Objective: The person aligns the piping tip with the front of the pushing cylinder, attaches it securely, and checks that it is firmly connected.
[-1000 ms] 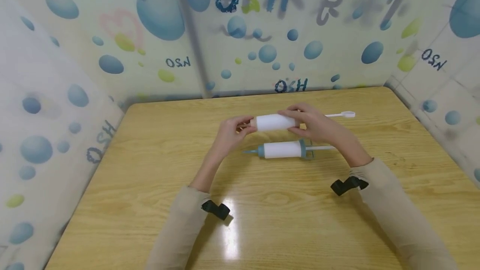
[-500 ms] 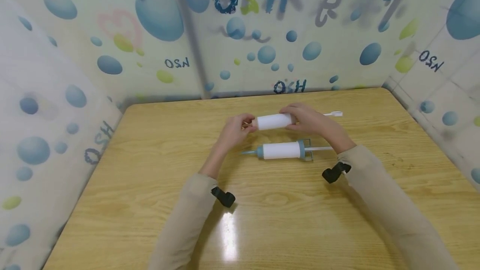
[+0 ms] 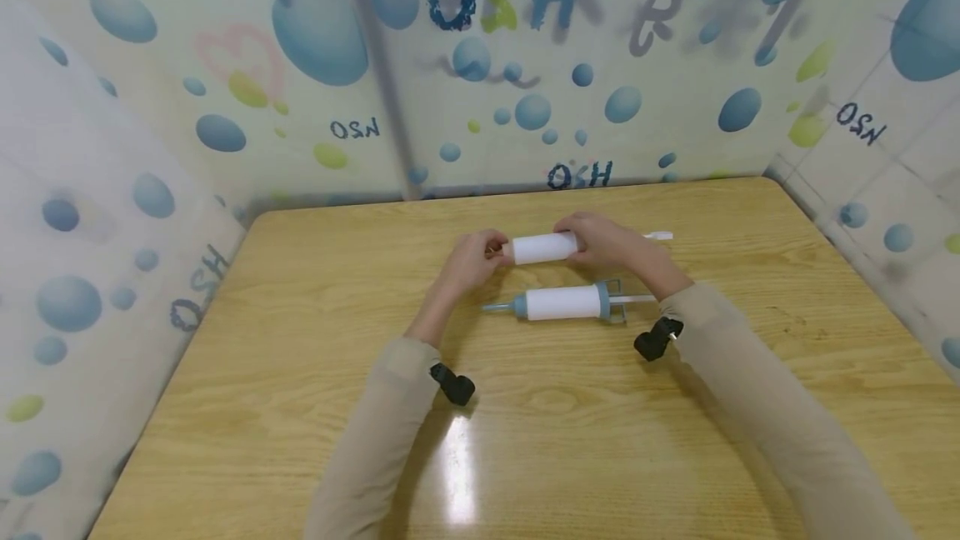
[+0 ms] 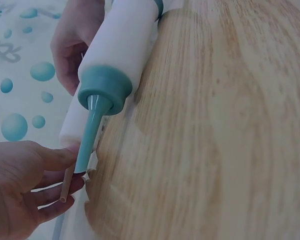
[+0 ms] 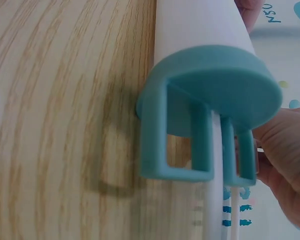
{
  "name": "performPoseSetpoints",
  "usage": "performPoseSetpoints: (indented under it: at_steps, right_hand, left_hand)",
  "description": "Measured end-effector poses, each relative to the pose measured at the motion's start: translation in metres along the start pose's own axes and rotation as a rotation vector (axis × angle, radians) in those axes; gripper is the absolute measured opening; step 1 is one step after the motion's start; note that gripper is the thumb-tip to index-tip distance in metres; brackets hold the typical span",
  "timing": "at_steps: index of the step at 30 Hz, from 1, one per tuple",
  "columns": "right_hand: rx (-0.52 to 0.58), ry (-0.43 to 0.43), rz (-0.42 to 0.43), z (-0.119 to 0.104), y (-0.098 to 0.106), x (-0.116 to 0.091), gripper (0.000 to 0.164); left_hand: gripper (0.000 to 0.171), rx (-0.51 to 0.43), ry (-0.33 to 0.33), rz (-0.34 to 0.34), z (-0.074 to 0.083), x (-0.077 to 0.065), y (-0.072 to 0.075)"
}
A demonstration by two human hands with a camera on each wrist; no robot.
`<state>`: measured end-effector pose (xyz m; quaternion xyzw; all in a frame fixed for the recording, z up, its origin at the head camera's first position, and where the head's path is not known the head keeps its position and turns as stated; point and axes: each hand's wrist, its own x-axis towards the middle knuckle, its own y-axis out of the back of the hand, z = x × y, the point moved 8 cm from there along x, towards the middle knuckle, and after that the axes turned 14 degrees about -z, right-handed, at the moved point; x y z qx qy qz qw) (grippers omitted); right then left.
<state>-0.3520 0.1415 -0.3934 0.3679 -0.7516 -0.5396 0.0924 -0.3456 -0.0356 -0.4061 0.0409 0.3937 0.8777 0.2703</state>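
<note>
Near the back of the table, both hands hold a large white plastic syringe with pale beige ends (image 3: 542,248). My left hand (image 3: 471,261) pinches its nozzle end; in the left wrist view the thin beige nozzle (image 4: 66,185) sticks out past the thumb. Curled round the barrel's right end is my right hand (image 3: 603,242), hiding the flange there. The white plunger handle (image 3: 660,236) shows beyond that hand. In front lies a second white syringe with teal ends (image 3: 564,303), touched by neither hand. Its teal finger loops (image 5: 177,175) fill the right wrist view.
The wooden table (image 3: 555,432) meets a patterned wall (image 3: 480,123) close behind the hands. Black wrist cameras (image 3: 453,386) are strapped to both sleeves. The teal syringe's nozzle (image 4: 90,137) points left, near the left hand.
The held syringe's plunger handle has shifted left, closer to the right hand, and looks thinner, as if turned. The right wrist has moved left and farther away. The teal syringe stays put.
</note>
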Motion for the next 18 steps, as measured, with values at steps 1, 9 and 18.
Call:
performPoseSetpoints:
  at_steps: [1, 9, 18]
  right_hand:
    - [0.000, -0.002, 0.000, 0.000, 0.000, 0.000, 0.047]
    - [0.000, 0.006, 0.000, -0.001, 0.002, -0.002, 0.049]
    - [0.067, -0.034, 0.010, 0.011, 0.001, -0.009, 0.063]
  left_hand:
    - [0.033, 0.001, 0.000, 0.000, 0.000, 0.001, 0.000]
    - [0.041, -0.011, 0.007, -0.021, -0.003, 0.002, 0.000]
    - [0.052, -0.034, -0.008, -0.025, -0.005, -0.004, 0.000]
